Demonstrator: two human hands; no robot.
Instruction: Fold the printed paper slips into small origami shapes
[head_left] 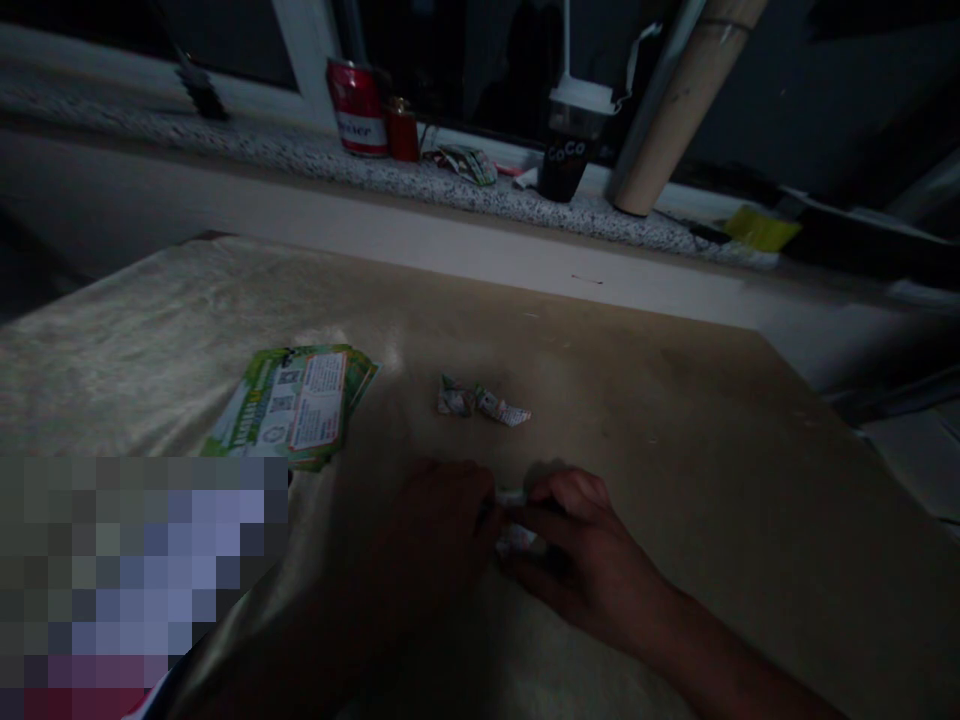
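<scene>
Low over the table, my left hand point(442, 515) and my right hand point(581, 545) meet at a small printed paper piece point(516, 538). Fingers of both hands are closed on it, though the left fingers are dark and partly hidden. Just beyond them lie two small folded paper pieces point(501, 406), side by side and printed like the one I hold. To the left is a stack of green printed flyers point(319, 400), slightly fanned at its edge.
The table point(637, 400) ends at a wall below a speckled stone sill point(270, 150). On the sill stand a red can point(356, 108), a small red container point(403, 135), a crumpled wrapper point(469, 162), a dark CoCo cup point(564, 155) and a cardboard tube point(679, 115). A blurred patch covers the lower left.
</scene>
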